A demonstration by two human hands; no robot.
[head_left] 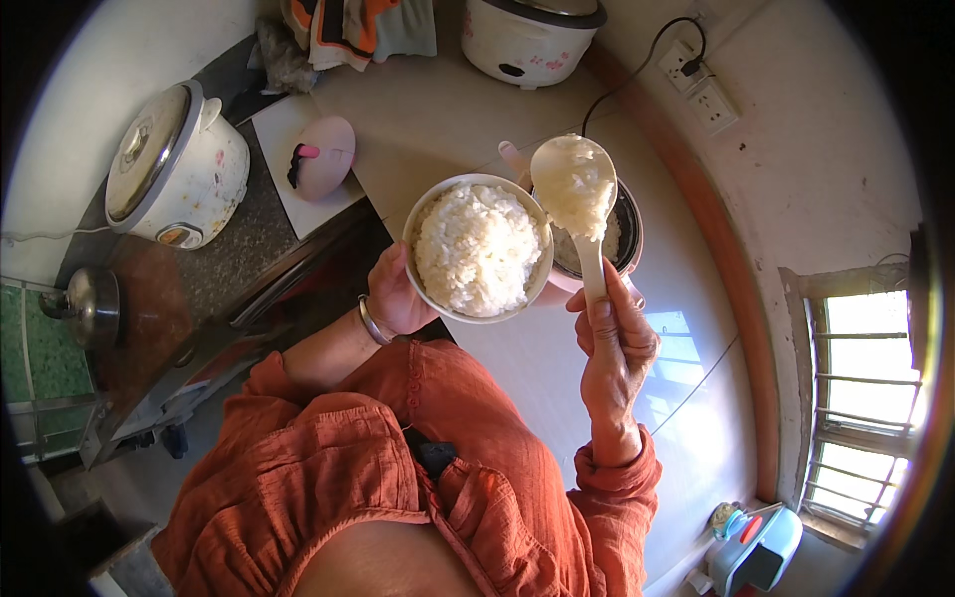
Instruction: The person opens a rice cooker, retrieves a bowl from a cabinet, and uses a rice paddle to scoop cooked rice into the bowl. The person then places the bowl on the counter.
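Note:
My left hand [395, 295] is wrapped round the left side of a white bowl [422, 284], which is heaped with cooked white rice [476, 247]. In my right hand [615, 343] is a pale rice paddle [591, 267], held by its handle with the head up. Rice clings to the paddle's head, which is close to the bowl's right rim. Behind the paddle stands a small pink cooker [637, 237] with a dark inner pot and some rice in it; the paddle and bowl hide part of it.
A pink lid [324, 157] lies on a pale board at the left. One white rice cooker [189, 169] stands beyond it, another [532, 42] at the back. A black cord [637, 75] runs to the wall sockets [696, 90]. A metal pot [92, 308] sits far left.

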